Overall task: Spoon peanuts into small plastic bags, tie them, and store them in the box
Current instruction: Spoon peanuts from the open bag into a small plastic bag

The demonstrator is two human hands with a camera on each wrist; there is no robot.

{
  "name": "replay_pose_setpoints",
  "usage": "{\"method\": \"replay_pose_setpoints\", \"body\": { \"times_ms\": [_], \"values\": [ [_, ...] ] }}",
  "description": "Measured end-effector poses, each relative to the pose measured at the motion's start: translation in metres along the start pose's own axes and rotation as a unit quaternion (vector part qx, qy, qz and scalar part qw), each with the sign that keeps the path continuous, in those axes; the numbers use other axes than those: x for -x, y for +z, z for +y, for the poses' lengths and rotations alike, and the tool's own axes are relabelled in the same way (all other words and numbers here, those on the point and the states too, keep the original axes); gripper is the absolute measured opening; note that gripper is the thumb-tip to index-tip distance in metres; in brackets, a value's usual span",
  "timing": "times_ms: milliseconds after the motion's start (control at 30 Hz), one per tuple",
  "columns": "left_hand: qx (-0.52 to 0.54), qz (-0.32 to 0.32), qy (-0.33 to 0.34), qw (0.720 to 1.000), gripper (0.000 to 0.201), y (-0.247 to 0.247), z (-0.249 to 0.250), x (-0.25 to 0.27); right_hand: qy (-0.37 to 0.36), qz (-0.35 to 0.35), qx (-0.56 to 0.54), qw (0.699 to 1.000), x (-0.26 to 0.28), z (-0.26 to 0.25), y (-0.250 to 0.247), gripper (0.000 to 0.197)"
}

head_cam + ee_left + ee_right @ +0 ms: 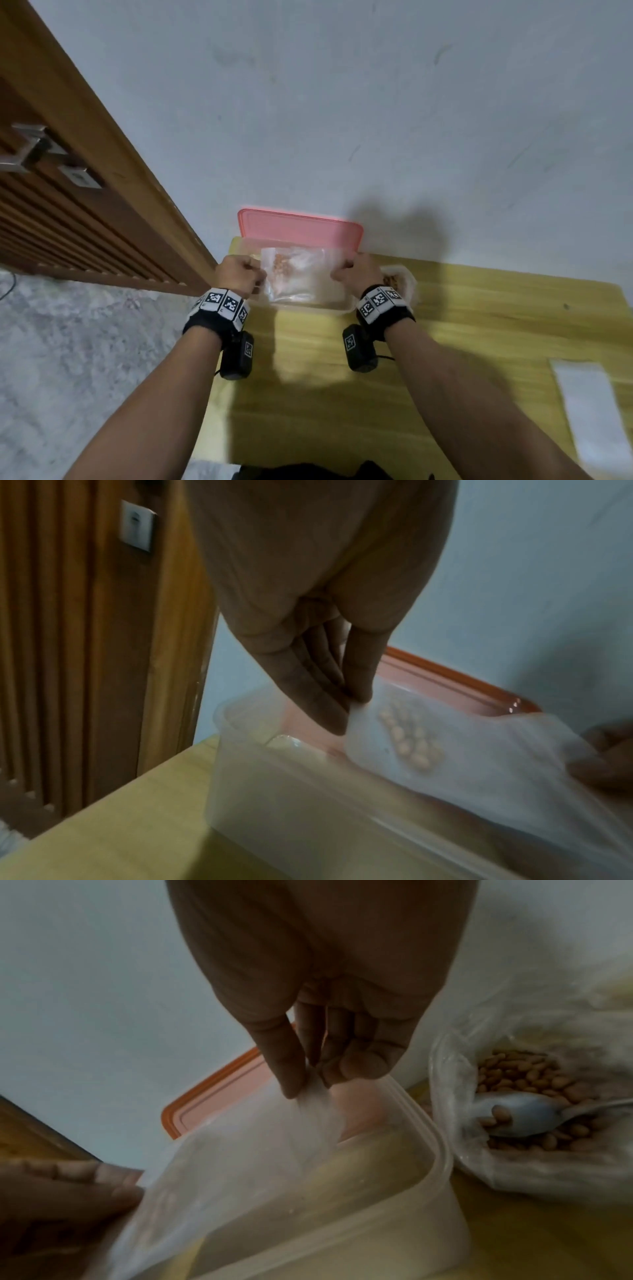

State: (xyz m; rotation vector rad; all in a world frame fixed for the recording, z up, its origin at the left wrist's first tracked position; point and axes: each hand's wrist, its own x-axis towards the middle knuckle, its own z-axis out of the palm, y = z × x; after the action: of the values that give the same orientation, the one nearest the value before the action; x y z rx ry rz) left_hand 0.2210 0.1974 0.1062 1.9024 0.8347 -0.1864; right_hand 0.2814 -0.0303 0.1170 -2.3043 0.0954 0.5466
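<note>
Over the open box (342, 306), at twelve o'clock from the person, a small plastic bag (301, 279) hangs stretched, a cluster of peanuts (281, 263) gathered toward its left end. Its long axis runs nine to three, so each end lies inward from the hand that holds it: the left hand (239, 277) pinches the nine o'clock corner, the right hand (358, 275) the three o'clock one, neither nearer. The bag looks untied. A pink lid (301, 226) leans behind at twelve; at three sits a peanut bag (534, 1167) with a spoon (524, 1112).
</note>
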Motion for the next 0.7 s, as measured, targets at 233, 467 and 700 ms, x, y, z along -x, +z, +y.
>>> {"method": "replay_pose_setpoints", "body": {
  "times_ms": [233,467,700],
  "values": [
    [-0.151,-0.056,0.000,0.987,0.017,0.007,-0.010,-0.043,0.034,0.015,0.168,0.985,-0.020,-0.009,0.034,0.015],
    [-0.233,-0.063,-0.017,0.970,0.020,0.022,-0.005,-0.050,0.009,0.046,0.219,0.974,-0.024,-0.021,0.054,0.014],
    [-0.242,-0.059,-0.027,0.968,0.020,0.021,0.001,-0.045,0.062,0.000,0.228,0.972,-0.024,-0.016,0.053,0.014]
  ]
}}
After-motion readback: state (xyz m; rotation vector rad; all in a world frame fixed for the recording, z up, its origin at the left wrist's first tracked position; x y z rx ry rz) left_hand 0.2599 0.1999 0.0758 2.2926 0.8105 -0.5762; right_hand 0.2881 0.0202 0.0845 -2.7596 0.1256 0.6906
